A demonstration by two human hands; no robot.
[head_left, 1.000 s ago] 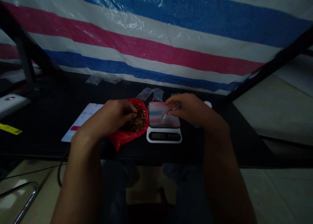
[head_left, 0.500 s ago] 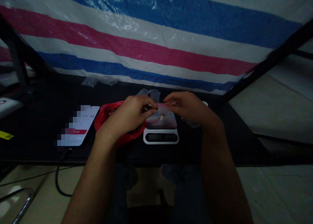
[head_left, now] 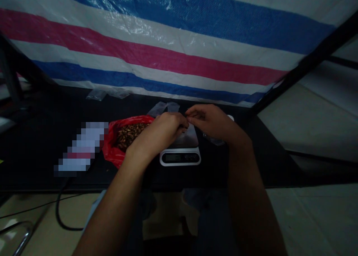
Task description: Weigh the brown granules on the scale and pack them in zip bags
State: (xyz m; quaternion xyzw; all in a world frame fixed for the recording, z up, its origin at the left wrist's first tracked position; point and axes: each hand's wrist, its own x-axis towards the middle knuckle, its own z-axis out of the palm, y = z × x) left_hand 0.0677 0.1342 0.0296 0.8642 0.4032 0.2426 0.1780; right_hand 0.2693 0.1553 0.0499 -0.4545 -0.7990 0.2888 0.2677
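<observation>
A small white kitchen scale with a metal plate and a dark display stands before me. My left hand reaches over its plate, fingers curled down and closed; whatever is between the fingertips is hidden. My right hand hovers over the plate's far right side, fingers slightly apart, fingertips close to the left ones. No object shows in it. The small clear item with brown bits on the plate is now mostly covered by my left hand. Left of the scale lies an open red plastic bag full of brown seed-like pieces.
Clear plastic bags lie behind the scale, others farther back left, and more clear plastic under my right wrist. A phone, partly pixelated, lies left with a cable. Striped sheeting hangs behind the black table.
My left hand has moved right over the scale plate and curled down, uncovering the brown pieces in the red bag. My right hand stays nearly in place. The view has shifted slightly.
</observation>
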